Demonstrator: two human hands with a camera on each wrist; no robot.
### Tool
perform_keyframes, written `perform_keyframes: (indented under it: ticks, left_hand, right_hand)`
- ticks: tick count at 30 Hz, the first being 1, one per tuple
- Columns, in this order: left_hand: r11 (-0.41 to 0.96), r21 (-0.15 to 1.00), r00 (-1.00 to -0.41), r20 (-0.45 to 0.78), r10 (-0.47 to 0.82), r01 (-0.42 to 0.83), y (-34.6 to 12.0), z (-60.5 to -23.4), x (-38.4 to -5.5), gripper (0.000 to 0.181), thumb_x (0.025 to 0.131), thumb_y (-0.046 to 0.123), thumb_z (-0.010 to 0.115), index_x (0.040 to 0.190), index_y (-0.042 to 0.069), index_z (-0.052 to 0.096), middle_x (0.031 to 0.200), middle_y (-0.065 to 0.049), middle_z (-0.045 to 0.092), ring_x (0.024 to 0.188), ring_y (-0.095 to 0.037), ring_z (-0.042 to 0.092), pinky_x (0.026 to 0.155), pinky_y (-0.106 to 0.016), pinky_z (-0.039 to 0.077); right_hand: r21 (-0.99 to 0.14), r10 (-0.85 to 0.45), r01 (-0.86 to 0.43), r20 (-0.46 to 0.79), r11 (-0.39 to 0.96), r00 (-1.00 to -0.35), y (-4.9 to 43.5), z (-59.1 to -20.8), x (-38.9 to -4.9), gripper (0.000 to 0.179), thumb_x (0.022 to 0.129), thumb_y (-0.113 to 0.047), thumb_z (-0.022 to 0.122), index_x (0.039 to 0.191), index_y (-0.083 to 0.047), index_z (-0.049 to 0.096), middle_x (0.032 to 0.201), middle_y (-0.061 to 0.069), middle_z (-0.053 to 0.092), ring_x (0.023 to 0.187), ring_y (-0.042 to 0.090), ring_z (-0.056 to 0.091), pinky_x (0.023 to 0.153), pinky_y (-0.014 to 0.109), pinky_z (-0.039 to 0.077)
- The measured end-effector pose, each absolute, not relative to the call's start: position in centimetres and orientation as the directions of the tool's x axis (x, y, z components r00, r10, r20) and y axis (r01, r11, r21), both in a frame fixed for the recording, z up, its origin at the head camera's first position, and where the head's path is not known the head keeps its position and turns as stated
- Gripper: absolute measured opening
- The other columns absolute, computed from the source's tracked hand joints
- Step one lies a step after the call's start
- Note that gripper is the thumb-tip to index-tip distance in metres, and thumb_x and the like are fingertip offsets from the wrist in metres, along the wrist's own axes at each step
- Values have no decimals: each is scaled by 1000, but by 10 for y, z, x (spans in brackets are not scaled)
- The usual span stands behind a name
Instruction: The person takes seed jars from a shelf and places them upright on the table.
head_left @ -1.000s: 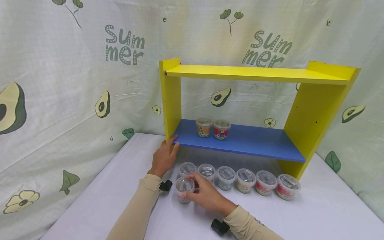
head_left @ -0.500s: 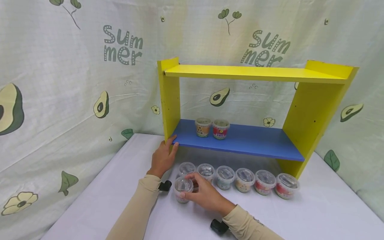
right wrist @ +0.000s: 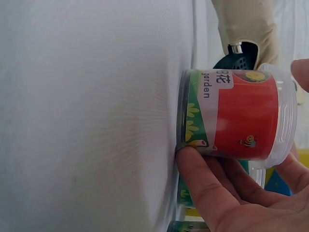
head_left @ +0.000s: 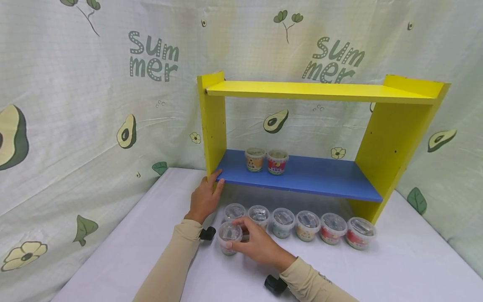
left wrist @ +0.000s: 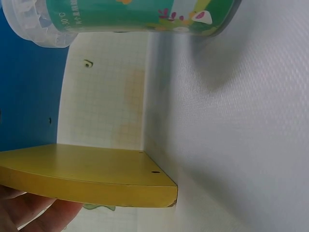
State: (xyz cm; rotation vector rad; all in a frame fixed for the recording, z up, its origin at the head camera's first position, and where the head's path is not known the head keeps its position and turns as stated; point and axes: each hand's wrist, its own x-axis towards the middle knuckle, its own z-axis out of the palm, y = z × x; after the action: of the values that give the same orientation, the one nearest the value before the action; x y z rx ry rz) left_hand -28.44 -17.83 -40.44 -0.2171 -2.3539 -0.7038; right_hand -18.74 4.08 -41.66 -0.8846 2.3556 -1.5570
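My right hand (head_left: 260, 245) holds a small clear-lidded plastic tub (head_left: 228, 231) with thumb and fingers around its side. In the right wrist view that tub (right wrist: 246, 113) has a red label with flowers and a bee, and its base is at the white tabletop. My left hand (head_left: 205, 199) grips the front of the yellow side panel (head_left: 215, 130) of a shelf unit, at the blue board's left corner. The left wrist view catches fingers (left wrist: 55, 212) behind the panel, and a green-labelled tub (left wrist: 130, 17) at the top.
Several lidded tubs (head_left: 283, 222) stand in a row below the blue board (head_left: 320, 172). On that board are two more tubs, one orange-labelled (head_left: 255, 160) and one red-labelled (head_left: 277, 162). A printed curtain (head_left: 94, 126) hangs behind the table (head_left: 143, 218).
The view has shifted slightly. Both hands keep their places, the left at the shelf and the right around the tub.
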Motion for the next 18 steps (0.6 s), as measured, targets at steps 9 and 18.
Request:
perform_keyframes:
  ticks: [9, 18]
  left_hand:
    - [845, 436, -784, 620, -33, 310, -178, -403, -284, 51, 106, 51, 38, 148, 26, 49, 112, -23, 61, 81, -40, 65, 69, -55, 53]
    - [840, 439, -782, 623, -29, 319, -179, -404, -285, 49, 106, 50, 39, 148, 27, 50, 113, -23, 61, 82, -41, 66, 68, -55, 52]
  right_hand:
    - [-873, -570, -392, 171, 290, -803, 42, -414, -187, 47, 92, -29, 72, 132, -11, 54, 126, 4, 58, 112, 22, 59, 91, 35, 51]
    - [-846, -572, -404, 150, 349, -806, 48, -402, -189, 41, 95, -29, 68, 131, -12, 57, 123, 4, 61, 114, 23, 60, 94, 42, 49]
